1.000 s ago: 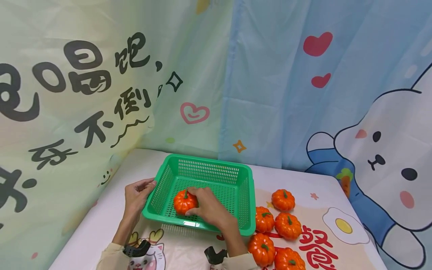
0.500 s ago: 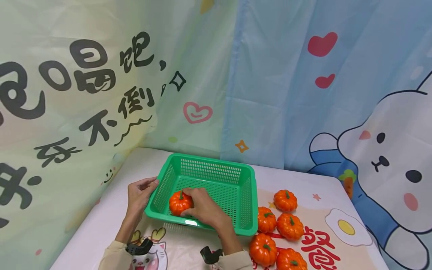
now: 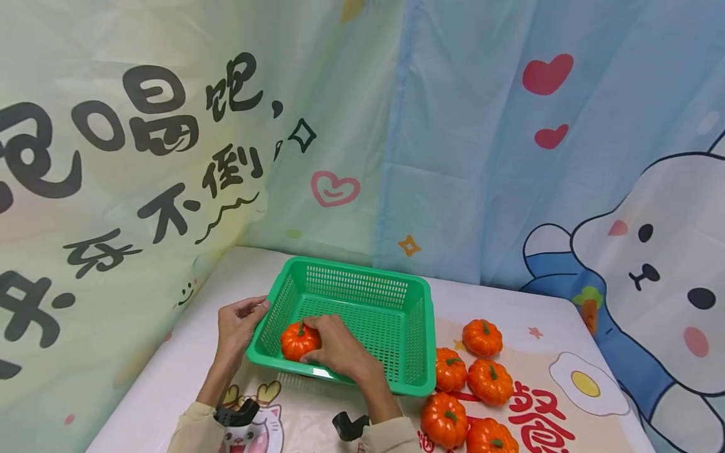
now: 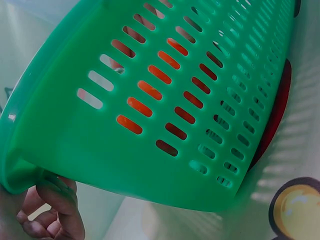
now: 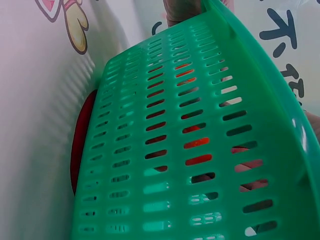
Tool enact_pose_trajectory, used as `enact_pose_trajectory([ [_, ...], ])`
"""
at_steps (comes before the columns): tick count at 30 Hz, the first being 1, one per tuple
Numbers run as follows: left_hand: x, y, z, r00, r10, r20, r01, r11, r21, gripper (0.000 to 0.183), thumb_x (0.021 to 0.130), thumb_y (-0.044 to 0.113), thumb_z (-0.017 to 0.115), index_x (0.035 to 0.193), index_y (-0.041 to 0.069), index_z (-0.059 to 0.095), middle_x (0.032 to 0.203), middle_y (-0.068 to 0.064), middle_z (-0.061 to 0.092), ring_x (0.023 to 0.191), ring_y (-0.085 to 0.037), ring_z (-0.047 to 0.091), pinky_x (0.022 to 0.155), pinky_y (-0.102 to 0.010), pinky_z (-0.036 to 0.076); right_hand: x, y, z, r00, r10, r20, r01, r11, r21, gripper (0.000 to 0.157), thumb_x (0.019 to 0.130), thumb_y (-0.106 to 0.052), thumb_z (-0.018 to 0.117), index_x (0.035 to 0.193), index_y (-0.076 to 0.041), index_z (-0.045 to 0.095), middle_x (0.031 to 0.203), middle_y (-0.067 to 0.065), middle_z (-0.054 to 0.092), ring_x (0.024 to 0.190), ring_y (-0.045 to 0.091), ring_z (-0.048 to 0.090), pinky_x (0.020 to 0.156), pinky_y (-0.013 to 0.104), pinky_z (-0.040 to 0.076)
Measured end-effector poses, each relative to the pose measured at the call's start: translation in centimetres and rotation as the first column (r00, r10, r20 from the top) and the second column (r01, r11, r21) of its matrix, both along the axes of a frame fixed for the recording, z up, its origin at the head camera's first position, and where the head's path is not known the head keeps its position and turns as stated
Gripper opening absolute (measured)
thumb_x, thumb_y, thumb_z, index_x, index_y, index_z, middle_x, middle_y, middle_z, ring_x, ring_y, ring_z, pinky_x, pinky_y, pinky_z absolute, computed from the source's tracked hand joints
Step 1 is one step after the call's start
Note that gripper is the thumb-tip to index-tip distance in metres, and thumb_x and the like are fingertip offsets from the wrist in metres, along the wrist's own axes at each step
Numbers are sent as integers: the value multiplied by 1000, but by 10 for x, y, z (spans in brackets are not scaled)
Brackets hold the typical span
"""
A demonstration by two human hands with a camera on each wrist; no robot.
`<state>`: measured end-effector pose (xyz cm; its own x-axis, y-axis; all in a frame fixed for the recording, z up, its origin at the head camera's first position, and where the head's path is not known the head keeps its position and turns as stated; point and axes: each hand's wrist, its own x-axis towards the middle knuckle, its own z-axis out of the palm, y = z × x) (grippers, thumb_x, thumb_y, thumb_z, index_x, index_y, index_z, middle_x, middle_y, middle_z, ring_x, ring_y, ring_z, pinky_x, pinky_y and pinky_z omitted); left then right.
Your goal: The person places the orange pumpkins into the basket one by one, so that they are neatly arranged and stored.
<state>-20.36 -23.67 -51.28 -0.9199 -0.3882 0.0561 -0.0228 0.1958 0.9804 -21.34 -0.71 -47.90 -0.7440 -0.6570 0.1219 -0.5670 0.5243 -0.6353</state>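
A green perforated plastic basket (image 3: 419,340) stands on the table, longer side toward me. My left hand (image 3: 238,327) holds its left rim; in the left wrist view the fingers of that left hand (image 4: 55,215) are bent under the rim's corner. Inside the basket, near the front left corner, sits a small orange pumpkin (image 3: 297,343) with a green stem. My right hand (image 3: 340,346) reaches over the front rim and grips this pumpkin from its right side. Through the slots in both wrist views, only patches of orange show.
Several more orange pumpkins (image 3: 490,381) lie on the table right of the basket, one close against its right wall. A dark red curved shape (image 4: 277,115) shows under the basket. A printed curtain (image 3: 430,157) hangs behind the table.
My right hand has shifted the pumpkin left inside the basket, toward its front left corner. My left hand keeps its place on the rim. The head view has turned slightly left.
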Motion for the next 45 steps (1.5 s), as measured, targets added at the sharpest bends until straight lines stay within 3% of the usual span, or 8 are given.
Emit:
enact_pose_trajectory([
  [7, 0, -1, 1, 1000, -2, 4, 2, 1000, -1, 31, 104, 20, 77, 126, -1, 80, 91, -5, 78, 76, -7, 66, 68, -19, 57, 0, -3, -2, 1000, 4, -17, -3, 1000, 23, 48, 83, -14, 97, 125, -6, 76, 110, 1, 79, 94, 7, 65, 84, 18, 55],
  [19, -1, 0, 0, 1000, 4, 2, -4, 1000, -5, 30, 104, 20, 77, 126, 0, 80, 99, -9, 79, 82, -8, 65, 70, -19, 55, -3, -7, -6, 999, 34, -9, -34, 999, 4, 43, 82, -11, 97, 120, -5, 77, 104, 2, 78, 90, 10, 65, 80, 17, 53],
  [38, -1, 1, -1, 1000, 4, -11, -4, 1000, -2, 28, 102, 14, 77, 125, -2, 80, 95, -5, 80, 78, -3, 67, 70, -17, 56, -4, -11, -9, 999, 40, -17, -40, 999, 33, 43, 81, -7, 97, 120, -5, 77, 103, 1, 78, 85, 7, 61, 78, 16, 51],
  [45, 0, 1, -1, 1000, 8, -8, -9, 1000, -4, 30, 103, 17, 78, 124, -3, 80, 95, -4, 80, 79, -4, 67, 71, -17, 56, -5, -12, -10, 1000, 29, -6, -29, 998, 48, 50, 81, -6, 97, 127, -5, 77, 109, 2, 79, 91, 6, 63, 83, 17, 54],
])
